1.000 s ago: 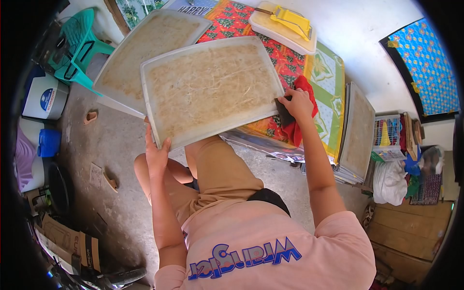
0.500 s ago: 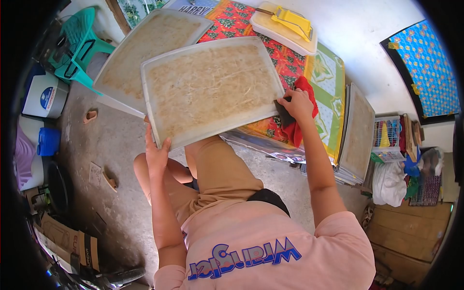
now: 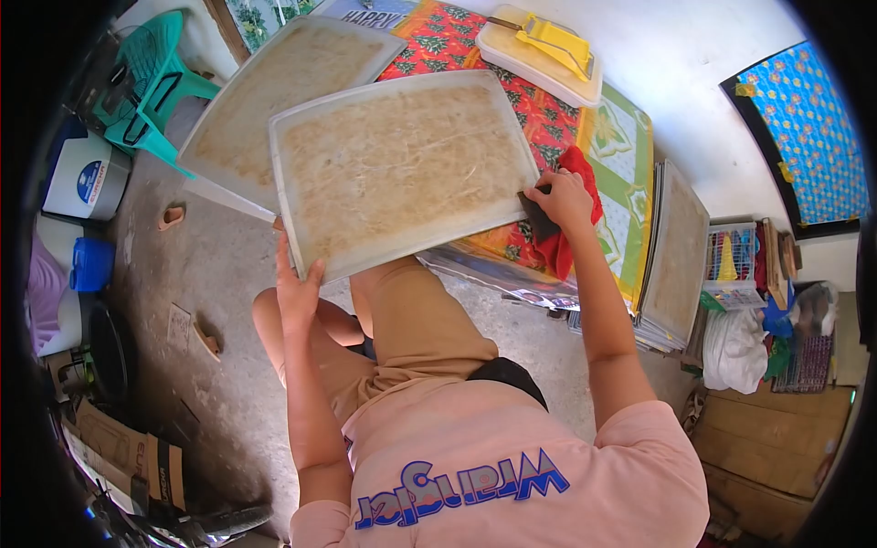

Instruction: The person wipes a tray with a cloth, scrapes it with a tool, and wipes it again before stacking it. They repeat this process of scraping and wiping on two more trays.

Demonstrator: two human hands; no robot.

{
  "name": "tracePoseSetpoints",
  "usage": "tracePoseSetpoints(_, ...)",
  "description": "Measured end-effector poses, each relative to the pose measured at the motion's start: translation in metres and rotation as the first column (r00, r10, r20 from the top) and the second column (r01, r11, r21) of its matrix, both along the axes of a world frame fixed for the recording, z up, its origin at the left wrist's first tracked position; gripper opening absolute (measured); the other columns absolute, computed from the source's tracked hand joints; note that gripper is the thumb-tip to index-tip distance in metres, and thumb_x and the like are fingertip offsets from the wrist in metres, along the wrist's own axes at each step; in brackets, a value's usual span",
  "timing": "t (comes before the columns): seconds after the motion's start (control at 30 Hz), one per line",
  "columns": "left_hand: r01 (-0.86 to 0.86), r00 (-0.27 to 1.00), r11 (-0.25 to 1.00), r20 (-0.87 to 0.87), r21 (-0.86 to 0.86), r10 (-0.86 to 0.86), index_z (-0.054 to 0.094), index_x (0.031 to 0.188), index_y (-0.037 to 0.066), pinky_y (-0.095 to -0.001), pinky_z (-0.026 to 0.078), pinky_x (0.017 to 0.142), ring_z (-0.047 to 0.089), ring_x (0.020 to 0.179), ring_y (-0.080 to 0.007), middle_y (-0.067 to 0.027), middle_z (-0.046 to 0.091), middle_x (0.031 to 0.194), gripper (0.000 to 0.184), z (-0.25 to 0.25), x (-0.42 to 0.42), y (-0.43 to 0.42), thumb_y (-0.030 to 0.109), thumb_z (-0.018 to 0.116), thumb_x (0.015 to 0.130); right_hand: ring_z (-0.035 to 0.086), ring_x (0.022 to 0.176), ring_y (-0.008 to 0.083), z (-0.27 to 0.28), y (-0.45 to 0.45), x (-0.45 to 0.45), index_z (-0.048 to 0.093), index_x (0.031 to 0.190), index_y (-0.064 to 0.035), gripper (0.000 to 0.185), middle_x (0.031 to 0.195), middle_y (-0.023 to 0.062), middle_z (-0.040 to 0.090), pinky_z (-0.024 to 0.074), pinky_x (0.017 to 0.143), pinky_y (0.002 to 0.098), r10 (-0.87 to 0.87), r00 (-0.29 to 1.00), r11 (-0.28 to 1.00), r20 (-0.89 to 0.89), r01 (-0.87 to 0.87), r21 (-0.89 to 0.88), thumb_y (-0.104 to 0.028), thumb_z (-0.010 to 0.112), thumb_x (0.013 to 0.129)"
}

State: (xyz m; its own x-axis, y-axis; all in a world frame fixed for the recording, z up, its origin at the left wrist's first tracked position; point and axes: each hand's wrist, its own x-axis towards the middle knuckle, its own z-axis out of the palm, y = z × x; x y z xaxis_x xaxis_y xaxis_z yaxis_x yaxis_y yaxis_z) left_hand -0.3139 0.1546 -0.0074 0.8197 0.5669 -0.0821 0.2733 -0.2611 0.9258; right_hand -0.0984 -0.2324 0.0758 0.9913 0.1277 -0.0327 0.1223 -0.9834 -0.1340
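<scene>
A shallow rectangular tray (image 3: pixel 402 173), pale-rimmed with a stained brown surface, lies tilted in front of me. My left hand (image 3: pixel 298 290) grips its near left corner, thumb on top and fingers mostly hidden. At the right edge of the tray, my right hand (image 3: pixel 568 198) is closed on a dark flat piece (image 3: pixel 541 219), whose exact kind I cannot make out. Beside and under that hand is a crumpled red cloth (image 3: pixel 585 167). Behind, to the left, a second similar tray (image 3: pixel 292 87) is partly covered by the first.
A patterned red cloth (image 3: pixel 438 41) covers the table. At its back stands a white tub (image 3: pixel 512 57) with a yellow tool (image 3: pixel 559 47) on top. Stacked trays (image 3: pixel 671 265) lean at the right. A green chair (image 3: pixel 160 82) and a slipper (image 3: pixel 206 340) are on the left.
</scene>
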Motion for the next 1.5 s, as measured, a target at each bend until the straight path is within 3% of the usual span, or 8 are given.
tracePoseSetpoints(0.13, -0.005, 1.000, 0.999, 0.005, -0.036, 0.005, 0.026, 0.151, 0.004, -0.0317, 0.048, 0.094, 0.059, 0.112, -0.0226, -0.0178, 0.056, 0.130, 0.076, 0.008, 0.000, -0.004, -0.003, 0.064, 0.086, 0.056, 0.108, 0.0274, -0.006, -0.007, 0.008, 0.074, 0.090, -0.0166, 0.031, 0.104, 0.0057, 0.064, 0.0508, 0.085, 0.0422, -0.031, 0.999, 0.999, 0.014, 0.031, -0.013, -0.045, 0.072, 0.077)
tracePoseSetpoints(0.23, -0.013, 0.999, 0.996, -0.046, -0.087, 0.009, 0.029, 0.150, 0.007, -0.0362, 0.044, 0.102, 0.055, 0.122, -0.0283, -0.0200, 0.054, 0.136, 0.077, 0.011, 0.000, -0.004, 0.003, 0.067, 0.083, 0.056, 0.109, 0.0275, -0.005, -0.005, 0.009, 0.074, 0.090, -0.0169, 0.031, 0.104, 0.0058, 0.064, 0.0507, 0.085, 0.0422, -0.014, 1.000, 1.000, 0.001, 0.014, -0.020, -0.045, 0.072, 0.077)
tracePoseSetpoints(0.33, 0.006, 1.000, 1.000, 0.012, -0.001, -0.006, 0.026, 0.151, 0.005, -0.0313, 0.048, 0.094, 0.059, 0.112, -0.0226, -0.0183, 0.056, 0.130, 0.076, 0.005, 0.000, -0.003, -0.003, 0.064, 0.086, 0.056, 0.109, 0.0278, -0.004, -0.004, 0.009, 0.074, 0.091, -0.0168, 0.032, 0.104, 0.0061, 0.064, 0.0507, 0.086, 0.0421, -0.025, 1.000, 0.999, 0.001, 0.025, -0.029, -0.045, 0.072, 0.077)
tracePoseSetpoints(0.83, -0.022, 0.998, 0.999, -0.064, -0.037, 0.020, 0.025, 0.151, 0.005, -0.0312, 0.047, 0.095, 0.059, 0.112, -0.0223, -0.0187, 0.056, 0.130, 0.076, 0.012, 0.000, -0.005, -0.002, 0.064, 0.087, 0.056, 0.109, 0.0275, -0.004, -0.008, 0.005, 0.074, 0.092, -0.0166, 0.033, 0.106, 0.0050, 0.064, 0.0510, 0.084, 0.0434, -0.028, 0.998, 1.000, -0.050, 0.028, 0.000, -0.045, 0.073, 0.077)
tracePoseSetpoints(0.93, -0.014, 1.000, 0.996, -0.025, -0.090, 0.012, 0.028, 0.150, 0.007, -0.0368, 0.044, 0.102, 0.056, 0.122, -0.0298, -0.0208, 0.054, 0.136, 0.077, 0.008, 0.000, -0.003, 0.005, 0.068, 0.084, 0.056, 0.109, 0.0273, -0.006, -0.011, 0.007, 0.074, 0.092, -0.0168, 0.032, 0.106, 0.0051, 0.064, 0.0512, 0.083, 0.0431, -0.038, 0.998, 0.999, -0.047, 0.038, -0.003, -0.044, 0.073, 0.076)
tracePoseSetpoints(1.0, -0.019, 0.999, 0.997, -0.048, -0.081, 0.015, 0.028, 0.150, 0.007, -0.0369, 0.044, 0.102, 0.055, 0.123, -0.0298, -0.0208, 0.054, 0.136, 0.077, 0.012, -0.001, -0.005, 0.005, 0.068, 0.084, 0.057, 0.109, 0.0273, -0.008, -0.009, 0.003, 0.074, 0.093, -0.0168, 0.032, 0.106, 0.0052, 0.065, 0.0514, 0.083, 0.0431, 0.024, 0.998, 1.000, -0.057, -0.023, 0.017, -0.044, 0.073, 0.076)
tracePoseSetpoints(1.13, -0.007, 1.000, 0.998, -0.028, -0.058, 0.006, 0.028, 0.150, 0.007, -0.0370, 0.043, 0.102, 0.055, 0.123, -0.0302, -0.0208, 0.054, 0.136, 0.077, 0.011, 0.000, -0.004, 0.005, 0.068, 0.084, 0.057, 0.109, 0.0276, -0.005, -0.011, 0.006, 0.074, 0.093, -0.0170, 0.031, 0.106, 0.0050, 0.065, 0.0516, 0.083, 0.0434, -0.019, 0.999, 1.000, -0.041, 0.019, -0.009, -0.044, 0.073, 0.076)
tracePoseSetpoints(1.5, -0.008, 0.999, 1.000, -0.034, -0.019, 0.007, 0.028, 0.150, 0.005, -0.0333, 0.046, 0.098, 0.057, 0.117, -0.0248, -0.0187, 0.053, 0.134, 0.075, 0.018, 0.000, -0.007, -0.001, 0.065, 0.085, 0.057, 0.109, 0.0277, -0.004, -0.010, 0.006, 0.074, 0.092, -0.0181, 0.031, 0.106, 0.0050, 0.065, 0.0515, 0.083, 0.0433, 0.015, 0.998, 1.000, -0.061, -0.017, -0.023, -0.045, 0.073, 0.076)
